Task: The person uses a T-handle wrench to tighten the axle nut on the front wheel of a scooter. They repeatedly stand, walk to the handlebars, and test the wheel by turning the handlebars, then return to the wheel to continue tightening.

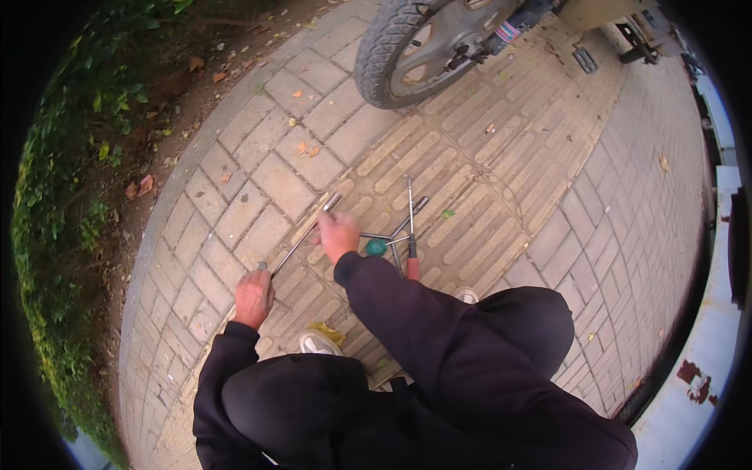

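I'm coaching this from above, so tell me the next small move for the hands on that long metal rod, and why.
Probably lift the long metal rod clear of the paving. The left hand grips its near end and the right hand holds it further along, while other tools lie close beside the right hand.

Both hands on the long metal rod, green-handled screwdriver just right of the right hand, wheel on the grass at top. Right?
Not quite. In the head view the wheel stands on the paving, not grass. The rest holds: left hand and right hand grip the rod; screwdriver just right.
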Action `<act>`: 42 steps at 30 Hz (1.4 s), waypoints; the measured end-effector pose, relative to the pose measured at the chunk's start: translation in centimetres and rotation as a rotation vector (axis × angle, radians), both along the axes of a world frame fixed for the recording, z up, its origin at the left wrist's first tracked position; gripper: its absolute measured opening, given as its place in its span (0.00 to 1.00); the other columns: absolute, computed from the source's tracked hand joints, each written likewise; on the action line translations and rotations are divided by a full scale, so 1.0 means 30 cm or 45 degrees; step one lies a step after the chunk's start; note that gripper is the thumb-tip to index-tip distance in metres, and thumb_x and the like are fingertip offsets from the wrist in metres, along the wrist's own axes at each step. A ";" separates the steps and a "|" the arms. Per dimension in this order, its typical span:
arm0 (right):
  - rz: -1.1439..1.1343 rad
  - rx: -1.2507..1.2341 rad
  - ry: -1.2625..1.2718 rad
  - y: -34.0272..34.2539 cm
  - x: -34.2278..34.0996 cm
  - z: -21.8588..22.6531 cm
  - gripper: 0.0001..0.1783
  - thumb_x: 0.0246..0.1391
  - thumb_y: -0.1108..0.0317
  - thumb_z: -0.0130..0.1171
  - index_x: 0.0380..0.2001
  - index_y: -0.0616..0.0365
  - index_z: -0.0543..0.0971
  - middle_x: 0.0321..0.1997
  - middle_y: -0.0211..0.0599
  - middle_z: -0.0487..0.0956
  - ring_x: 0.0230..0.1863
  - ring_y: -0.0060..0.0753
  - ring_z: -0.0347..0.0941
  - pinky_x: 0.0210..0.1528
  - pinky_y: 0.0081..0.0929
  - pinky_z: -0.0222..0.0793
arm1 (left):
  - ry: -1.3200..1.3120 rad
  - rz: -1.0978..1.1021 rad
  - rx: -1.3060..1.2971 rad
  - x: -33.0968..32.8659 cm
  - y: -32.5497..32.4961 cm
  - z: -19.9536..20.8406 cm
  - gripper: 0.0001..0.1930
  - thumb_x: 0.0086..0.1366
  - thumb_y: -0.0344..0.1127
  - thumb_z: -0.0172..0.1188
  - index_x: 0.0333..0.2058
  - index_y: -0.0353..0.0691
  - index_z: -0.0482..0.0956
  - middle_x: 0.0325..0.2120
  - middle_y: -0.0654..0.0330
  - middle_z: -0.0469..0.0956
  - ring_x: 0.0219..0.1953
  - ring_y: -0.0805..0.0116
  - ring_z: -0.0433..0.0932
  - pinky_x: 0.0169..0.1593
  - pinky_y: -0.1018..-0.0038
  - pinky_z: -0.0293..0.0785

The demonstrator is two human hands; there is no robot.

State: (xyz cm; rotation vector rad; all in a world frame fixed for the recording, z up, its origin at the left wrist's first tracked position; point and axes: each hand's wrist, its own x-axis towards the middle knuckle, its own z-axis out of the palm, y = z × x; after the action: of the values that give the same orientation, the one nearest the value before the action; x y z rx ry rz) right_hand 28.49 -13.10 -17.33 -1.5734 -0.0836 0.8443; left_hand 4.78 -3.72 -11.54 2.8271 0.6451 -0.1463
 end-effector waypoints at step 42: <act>0.157 -0.008 0.167 0.053 0.644 0.357 0.11 0.70 0.63 0.55 0.38 0.60 0.75 0.32 0.35 0.79 0.30 0.31 0.81 0.30 0.29 0.79 | -0.468 0.725 -1.899 0.502 0.087 0.170 0.17 0.77 0.30 0.50 0.58 0.25 0.73 0.49 0.47 0.82 0.52 0.59 0.83 0.50 0.70 0.85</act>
State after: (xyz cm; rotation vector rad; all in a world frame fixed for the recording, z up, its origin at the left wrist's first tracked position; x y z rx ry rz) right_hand 47.80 -11.52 -6.62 -1.5266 -0.0840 1.0436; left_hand 19.83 -1.11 -6.44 1.1559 0.7440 0.0166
